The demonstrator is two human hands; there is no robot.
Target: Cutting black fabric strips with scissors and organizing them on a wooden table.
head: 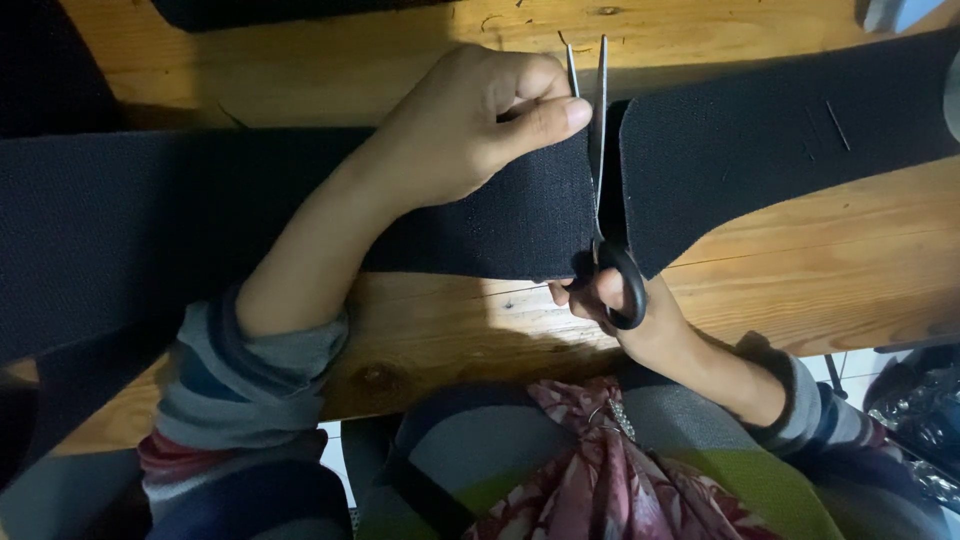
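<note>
A wide black fabric band (200, 215) lies across a wooden table (480, 330). My left hand (470, 125) presses down on the band just left of the cut, its thumb pointing at the blades. My right hand (630, 315) grips the black handles of a pair of scissors (600, 180). The blades point away from me and run through the band from near edge to far edge. A separated-looking section of the band (760, 150) lies to the right of the blades.
A floral cloth (610, 480) rests in my lap below the table edge. A dark object (280, 10) sits at the table's far edge. Dark bags (920, 400) sit on the floor at the lower right.
</note>
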